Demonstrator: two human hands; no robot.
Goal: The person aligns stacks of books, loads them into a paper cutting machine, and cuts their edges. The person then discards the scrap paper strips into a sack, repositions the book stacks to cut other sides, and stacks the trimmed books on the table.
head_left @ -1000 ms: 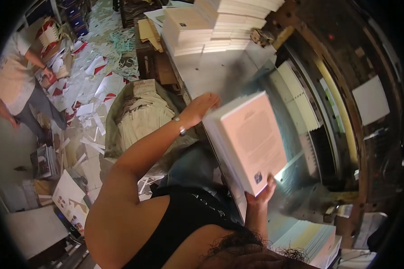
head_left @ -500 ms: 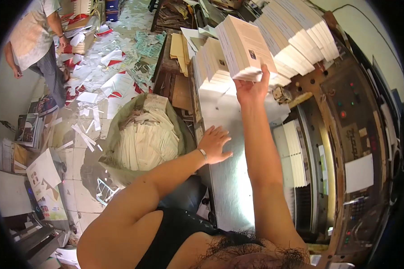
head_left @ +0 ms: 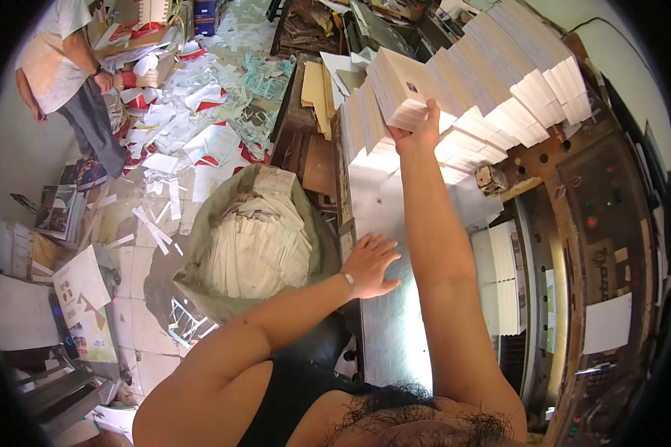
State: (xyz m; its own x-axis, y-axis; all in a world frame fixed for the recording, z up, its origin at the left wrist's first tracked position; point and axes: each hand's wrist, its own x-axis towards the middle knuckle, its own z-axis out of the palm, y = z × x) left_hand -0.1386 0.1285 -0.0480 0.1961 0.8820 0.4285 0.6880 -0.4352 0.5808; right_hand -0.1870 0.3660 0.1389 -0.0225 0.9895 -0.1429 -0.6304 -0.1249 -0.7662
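Observation:
My right hand (head_left: 419, 138) reaches far forward, thumb on one side and fingers under the near end of a thick stack of printed paper blocks (head_left: 406, 83). This stack sits among a long row of similar white stacks (head_left: 492, 89) at the back of the metal table (head_left: 384, 190). My left hand (head_left: 371, 267) is spread open at the table's left edge and holds nothing. Whether its palm touches the metal cannot be seen. More paper blocks (head_left: 507, 279) lie at the machine's opening, right of my forearm.
A green sack (head_left: 190, 276) full of paper strips (head_left: 257, 249) stands left of the table. Paper scraps (head_left: 175, 160) litter the floor. A person (head_left: 63, 67) stands at the far left. The machine's control panel (head_left: 600, 201) runs along the right. A small block (head_left: 490, 179) sits near the stacks.
My right hand has lowered the held stack from a raised, tilted position into the row of stacks. The left hand stays open by the table edge. The view has shifted slightly.

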